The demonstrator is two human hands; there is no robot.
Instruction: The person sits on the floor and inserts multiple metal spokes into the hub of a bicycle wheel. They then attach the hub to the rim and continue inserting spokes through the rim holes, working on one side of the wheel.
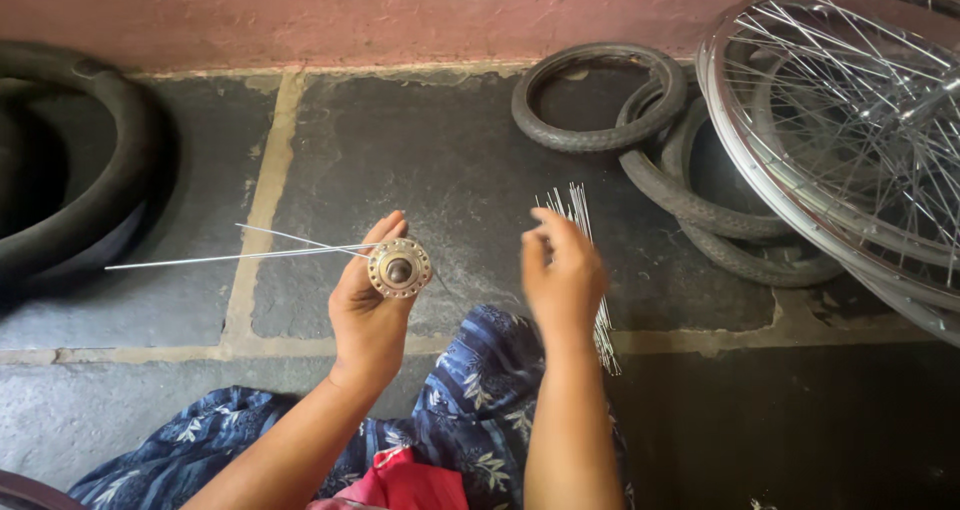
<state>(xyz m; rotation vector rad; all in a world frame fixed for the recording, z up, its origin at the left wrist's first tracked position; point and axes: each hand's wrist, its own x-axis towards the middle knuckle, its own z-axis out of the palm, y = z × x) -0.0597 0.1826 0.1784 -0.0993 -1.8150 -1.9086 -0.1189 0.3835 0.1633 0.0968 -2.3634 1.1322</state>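
Observation:
My left hand (368,310) grips a round metal wheel hub (399,267) with a drilled flange, held end-on towards me. Two thin silver spokes (230,255) stick out of the hub to the left. My right hand (562,275) hovers to the right of the hub, blurred, fingers curled over a bundle of loose silver spokes (578,210) lying on the stone floor. Whether its fingers pinch a spoke I cannot tell.
Small black tyres (600,95) lie at the back right, beside spoked metal wheel rims (850,120) leaning at the right. A large black tyre (90,170) lies at the left. Pink wall at the back. Blue patterned cloth (470,410) covers my lap.

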